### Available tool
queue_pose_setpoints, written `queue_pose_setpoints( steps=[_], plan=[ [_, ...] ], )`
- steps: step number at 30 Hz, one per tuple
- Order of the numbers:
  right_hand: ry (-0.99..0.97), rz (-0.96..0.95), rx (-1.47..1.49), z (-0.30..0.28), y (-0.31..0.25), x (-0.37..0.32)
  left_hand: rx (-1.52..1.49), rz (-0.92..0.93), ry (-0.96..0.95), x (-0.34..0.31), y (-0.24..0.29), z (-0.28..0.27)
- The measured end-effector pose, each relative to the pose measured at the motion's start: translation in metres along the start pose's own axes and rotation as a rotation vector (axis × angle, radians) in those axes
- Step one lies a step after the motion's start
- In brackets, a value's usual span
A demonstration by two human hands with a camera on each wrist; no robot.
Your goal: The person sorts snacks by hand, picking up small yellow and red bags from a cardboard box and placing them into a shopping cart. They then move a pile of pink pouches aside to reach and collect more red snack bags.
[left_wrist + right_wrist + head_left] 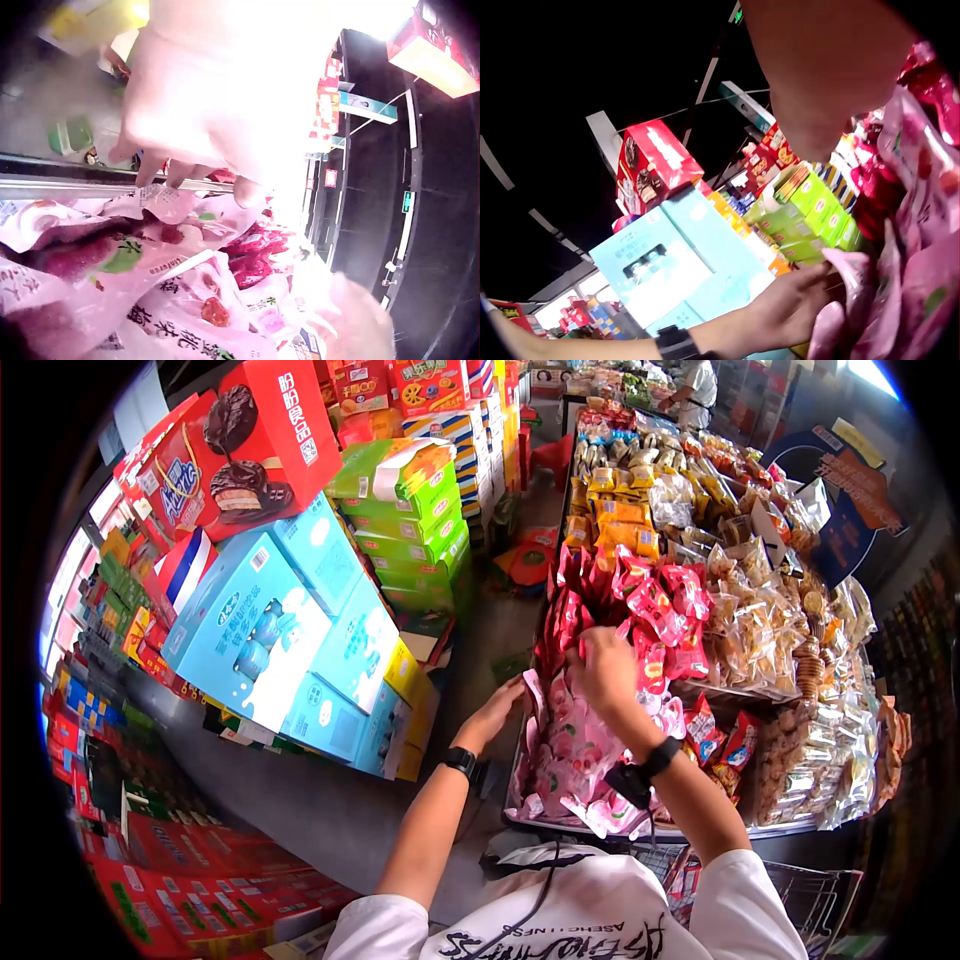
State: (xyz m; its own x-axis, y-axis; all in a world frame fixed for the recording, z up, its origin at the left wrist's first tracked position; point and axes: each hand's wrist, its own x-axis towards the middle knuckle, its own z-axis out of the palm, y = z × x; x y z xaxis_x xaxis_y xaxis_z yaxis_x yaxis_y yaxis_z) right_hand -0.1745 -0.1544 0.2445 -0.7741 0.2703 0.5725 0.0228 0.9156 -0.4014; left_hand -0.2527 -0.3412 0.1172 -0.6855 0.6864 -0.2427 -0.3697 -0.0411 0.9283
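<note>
Pink candy packets (570, 760) fill the near left section of a display bin. My right hand (605, 670) is over their far end, where they meet the red packets (655, 605). Its fingers point down among the wrappers, the fingertips hidden, so I cannot tell whether they grip one. At the bin's left edge, my left hand (495, 715) reaches with extended fingers to an upright pink packet (535, 700). In the left wrist view the left hand (195, 105) is overexposed, fingertips right at a packet's top edge. The right wrist view has the left hand (791, 307) beside pink wrappers (885, 300).
Light-blue cartons (270, 630) and green boxes (415, 520) are stacked left of the aisle, a red carton (250, 450) on top. Clear-wrapped snacks (755, 620) fill the bin's right side. A wire cart (810, 895) stands near right. Another person (695, 395) is at the far end.
</note>
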Motion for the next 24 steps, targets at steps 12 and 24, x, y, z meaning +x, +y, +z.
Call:
queue_pose_setpoints(
  steps=[12, 24],
  plan=[
    [-0.170, 0.523, 0.219, -0.010, 0.070, -0.027, -0.092, 0.094, 0.289, 0.010, -0.041, -0.003],
    [0.251, 0.589, 0.972, -0.096, 0.089, -0.077, 0.229, 0.005, 0.418, 0.000, -0.013, 0.024]
  ],
)
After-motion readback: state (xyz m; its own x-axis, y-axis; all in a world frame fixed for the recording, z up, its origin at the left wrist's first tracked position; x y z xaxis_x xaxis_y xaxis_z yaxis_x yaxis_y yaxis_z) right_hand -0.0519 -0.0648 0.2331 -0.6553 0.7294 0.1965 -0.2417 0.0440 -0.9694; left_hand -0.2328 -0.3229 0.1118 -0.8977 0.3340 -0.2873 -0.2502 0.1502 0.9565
